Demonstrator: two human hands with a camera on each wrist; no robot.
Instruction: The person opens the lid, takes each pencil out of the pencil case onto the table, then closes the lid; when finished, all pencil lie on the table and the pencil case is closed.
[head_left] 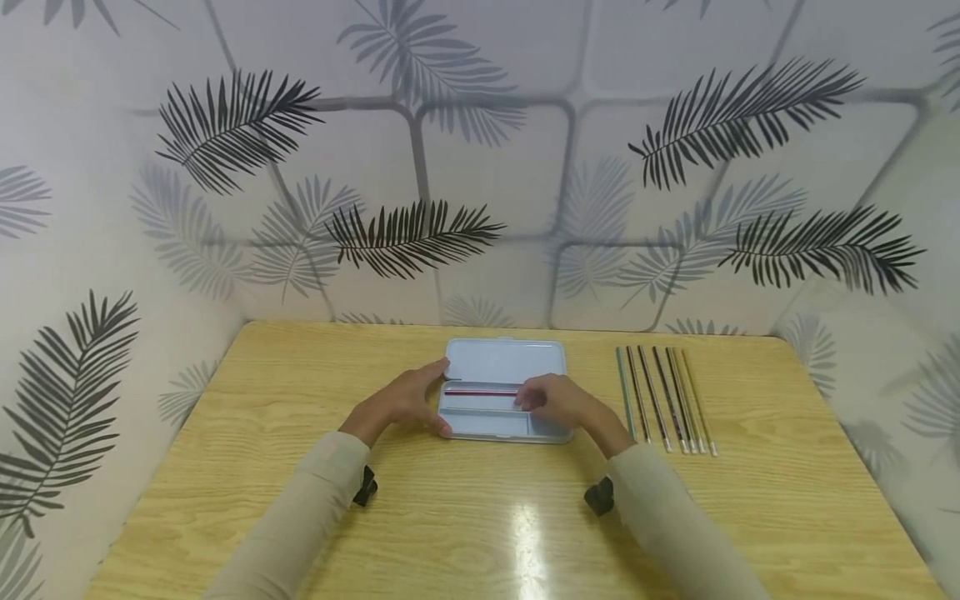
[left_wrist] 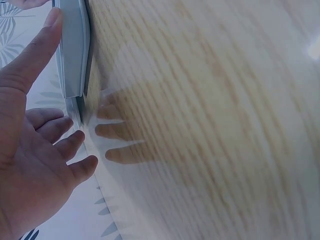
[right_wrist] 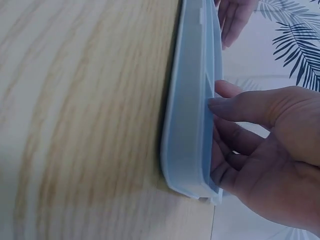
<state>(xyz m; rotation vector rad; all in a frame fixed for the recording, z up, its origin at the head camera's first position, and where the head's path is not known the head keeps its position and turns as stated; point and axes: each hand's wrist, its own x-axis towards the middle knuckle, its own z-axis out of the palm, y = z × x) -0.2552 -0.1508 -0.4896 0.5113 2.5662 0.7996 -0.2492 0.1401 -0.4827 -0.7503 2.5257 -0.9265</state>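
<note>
A pale blue pencil case (head_left: 483, 426) lies with its lid (head_left: 506, 360) folded back. Inside its far compartment lies a red pencil (head_left: 480, 392). My left hand (head_left: 401, 400) spans the case's left end, its thumb straight against the near corner. In the left wrist view its other fingers are loosely bent beside the case. My right hand (head_left: 553, 400) reaches into the case's right side with bent fingers, at the red pencil's right end. In the right wrist view the thumb (right_wrist: 225, 107) is over the near wall and the fingertips are partly hidden; I cannot tell if they pinch the pencil.
Right of the case, several pencils lie in a row: a green pencil (head_left: 625, 392) at the left, darker ones in the middle and a gold pencil (head_left: 699, 400) at the right. The wooden table (head_left: 450, 517) ends at a leaf-patterned wall covering (head_left: 495, 192).
</note>
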